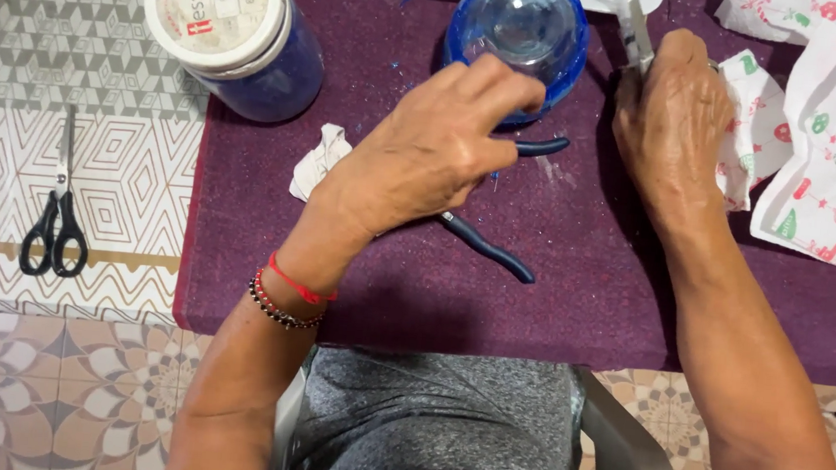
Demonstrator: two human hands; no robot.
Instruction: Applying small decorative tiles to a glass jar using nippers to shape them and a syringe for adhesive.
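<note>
My left hand (pixel 440 147) hovers over the purple mat (pixel 572 297), fingers curled together close to a blue-rimmed clear bowl (pixel 519 29); whether it pinches something small I cannot tell. Dark-handled pliers (pixel 496 253) lie on the mat beneath it. My right hand (pixel 671 121) is closed on a thin grey-white strip or tool (pixel 639 29) that sticks up past the fingers, right of the bowl. A ring shows on one finger.
A blue jar with a white lid (pixel 231 26) stands at the mat's back left. Black scissors (pixel 56 226) lie on the patterned cloth to the left. A crumpled white scrap (pixel 320 158) and printed paper napkins (pixel 813 147) lie on the mat.
</note>
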